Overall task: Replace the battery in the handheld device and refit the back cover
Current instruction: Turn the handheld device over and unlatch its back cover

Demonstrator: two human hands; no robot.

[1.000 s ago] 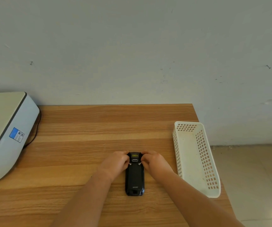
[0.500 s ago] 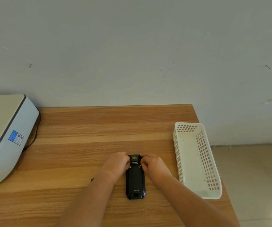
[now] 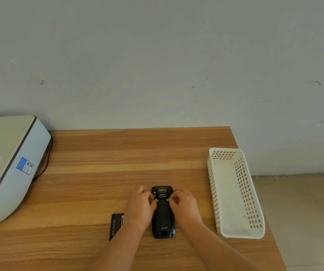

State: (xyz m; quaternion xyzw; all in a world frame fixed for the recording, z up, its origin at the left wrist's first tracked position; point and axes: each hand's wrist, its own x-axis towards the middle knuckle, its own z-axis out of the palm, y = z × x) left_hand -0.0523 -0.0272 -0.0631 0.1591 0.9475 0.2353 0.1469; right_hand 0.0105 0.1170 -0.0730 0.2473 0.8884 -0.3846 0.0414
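A black handheld device (image 3: 163, 214) lies face down on the wooden table (image 3: 102, 173), its back cover on and its scanner window pointing away from me. My left hand (image 3: 140, 207) presses its fingertips on the left latch near the device's top. My right hand (image 3: 183, 205) does the same on the right latch. A flat black battery (image 3: 116, 224) lies on the table just left of my left forearm, partly hidden by it.
A white perforated plastic basket (image 3: 233, 192) stands at the table's right edge. A large grey-white printer (image 3: 7, 165) with a black cable fills the left side. A bare wall rises behind the table; tiled floor shows at right.
Both hands stay on the latches near the device's top. The view has shifted slightly, and the battery beside my left forearm has come into sight.
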